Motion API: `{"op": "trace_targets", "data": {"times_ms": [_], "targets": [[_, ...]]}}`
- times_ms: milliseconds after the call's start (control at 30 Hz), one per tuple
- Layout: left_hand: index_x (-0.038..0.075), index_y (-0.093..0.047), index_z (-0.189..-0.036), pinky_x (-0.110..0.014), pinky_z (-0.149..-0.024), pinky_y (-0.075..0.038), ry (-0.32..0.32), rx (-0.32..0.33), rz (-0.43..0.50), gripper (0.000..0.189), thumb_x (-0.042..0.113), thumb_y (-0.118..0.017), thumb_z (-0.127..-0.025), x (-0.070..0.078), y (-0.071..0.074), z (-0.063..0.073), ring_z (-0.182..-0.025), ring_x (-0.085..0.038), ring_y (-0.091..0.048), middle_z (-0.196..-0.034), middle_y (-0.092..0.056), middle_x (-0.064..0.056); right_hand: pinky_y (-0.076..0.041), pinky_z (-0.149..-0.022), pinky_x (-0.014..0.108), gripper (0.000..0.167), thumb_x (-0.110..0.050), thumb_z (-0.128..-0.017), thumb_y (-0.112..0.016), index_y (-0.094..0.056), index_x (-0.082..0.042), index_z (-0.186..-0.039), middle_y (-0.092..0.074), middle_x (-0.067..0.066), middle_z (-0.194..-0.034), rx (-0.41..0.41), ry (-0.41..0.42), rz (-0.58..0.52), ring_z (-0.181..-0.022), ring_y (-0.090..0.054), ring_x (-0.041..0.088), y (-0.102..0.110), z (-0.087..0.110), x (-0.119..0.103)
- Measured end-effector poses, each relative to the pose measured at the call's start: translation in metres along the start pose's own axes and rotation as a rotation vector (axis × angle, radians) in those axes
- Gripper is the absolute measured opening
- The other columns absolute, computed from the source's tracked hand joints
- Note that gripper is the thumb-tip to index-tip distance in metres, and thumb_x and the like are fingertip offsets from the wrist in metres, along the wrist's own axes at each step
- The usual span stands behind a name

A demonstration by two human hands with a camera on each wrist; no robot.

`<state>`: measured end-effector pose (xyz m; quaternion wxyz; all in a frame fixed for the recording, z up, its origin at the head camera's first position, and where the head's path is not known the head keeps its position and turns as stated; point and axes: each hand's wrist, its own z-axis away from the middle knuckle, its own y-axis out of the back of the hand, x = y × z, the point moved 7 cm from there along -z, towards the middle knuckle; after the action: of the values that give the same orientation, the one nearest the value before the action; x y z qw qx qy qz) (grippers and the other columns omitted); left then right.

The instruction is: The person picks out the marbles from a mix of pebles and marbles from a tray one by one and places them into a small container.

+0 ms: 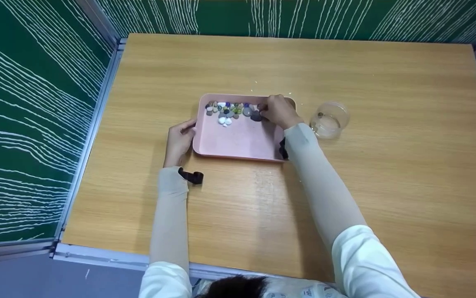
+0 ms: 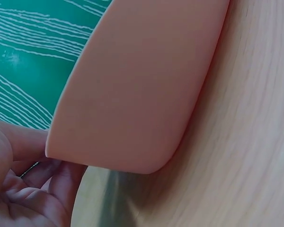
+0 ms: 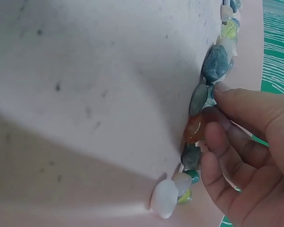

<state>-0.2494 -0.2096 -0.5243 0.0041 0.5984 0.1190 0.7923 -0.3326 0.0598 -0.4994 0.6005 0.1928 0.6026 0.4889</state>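
Pebbles (image 1: pixel 247 111) in pink tray (image 1: pixel 238 140); left hand (image 1: pixel 178 141) gripping tray, right hand (image 1: pixel 280 111) touching pebbles, grasp unclear; clear container (image 1: pixel 337 124) near tray.

One table (image 1: pixel 407 165) carried one pink tray (image 1: pixel 238 140) and, beyond the tray's right edge, one clear tub (image 1: pixel 328 124). Two hands were there: one left hand (image 1: pixel 177 142) at the tray's left edge, one right hand (image 1: pixel 280 111) at its far right corner. Stones (image 1: pixel 230 112) lay toward the tray's far edge, too crowded to count in full; three white stones (image 1: pixel 225 121) clustered on their near side. One orange stone (image 3: pixel 195 128) showed in the right-wrist view. Two black wristbands (image 1: pixel 192 177) were visible.
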Motion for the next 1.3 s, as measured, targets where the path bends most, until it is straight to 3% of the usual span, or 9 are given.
{"op": "trace_targets", "data": {"times_ms": [367, 733, 900, 1067, 1300], "targets": [[-0.003, -0.060, -0.125, -0.028, -0.106, -0.045, -0.013, 0.000, -0.018, 0.034, -0.005, -0.053, -0.091, 0.000, 0.001, 0.000, -0.126, -0.026, -0.054, -0.132, -0.058, -0.019, -0.045, -0.060, 0.024, 0.018, -0.001, -0.086, -0.061, -0.074, 0.000, -0.099, -0.073, 0.016, -0.095, 0.016, -0.002, -0.012, -0.074, -0.058, 0.020, -0.002, 0.000, 0.001], [-0.005, -0.059, -0.125, -0.030, -0.105, -0.045, -0.016, 0.008, 0.012, 0.035, -0.008, -0.052, -0.091, 0.000, 0.000, -0.001, -0.125, -0.026, -0.054, -0.131, -0.058, -0.021, -0.051, -0.069, 0.028, 0.021, 0.002, -0.087, -0.059, -0.071, 0.003, -0.104, -0.072, 0.018, -0.103, -0.006, -0.012, -0.058, -0.084, -0.063, 0.022, -0.005, 0.001, 0.001], [-0.005, -0.059, -0.126, -0.028, -0.106, -0.045, -0.014, 0.006, 0.007, 0.035, -0.007, -0.053, -0.091, -0.001, 0.001, -0.001, -0.126, -0.026, -0.054, -0.132, -0.058, -0.020, -0.045, -0.059, 0.025, 0.015, -0.001, -0.086, -0.060, -0.071, 0.003, -0.096, -0.071, 0.015, -0.091, 0.019, -0.026, -0.021, -0.074, -0.058, 0.020, -0.001, 0.003, 0.002], [-0.004, -0.059, -0.125, -0.028, -0.106, -0.045, -0.030, 0.008, -0.008, 0.035, -0.007, -0.053, -0.091, 0.001, 0.001, 0.000, -0.126, -0.026, -0.054, -0.132, -0.058, -0.020, -0.035, -0.050, 0.024, 0.010, -0.006, -0.086, -0.060, -0.064, 0.001, -0.080, -0.057, 0.008, -0.073, 0.027, -0.070, 0.017, -0.062, -0.049, 0.017, 0.002, 0.005, 0.005], [-0.004, -0.060, -0.124, -0.028, -0.106, -0.045, -0.037, 0.014, -0.005, 0.035, -0.006, -0.053, -0.090, 0.000, 0.002, 0.000, -0.126, -0.026, -0.054, -0.130, -0.059, -0.020, -0.037, -0.052, 0.024, 0.012, -0.010, -0.087, -0.060, -0.064, 0.000, -0.081, -0.058, 0.007, -0.075, 0.026, -0.097, 0.019, -0.062, -0.049, 0.017, 0.006, 0.007, 0.006]]}}
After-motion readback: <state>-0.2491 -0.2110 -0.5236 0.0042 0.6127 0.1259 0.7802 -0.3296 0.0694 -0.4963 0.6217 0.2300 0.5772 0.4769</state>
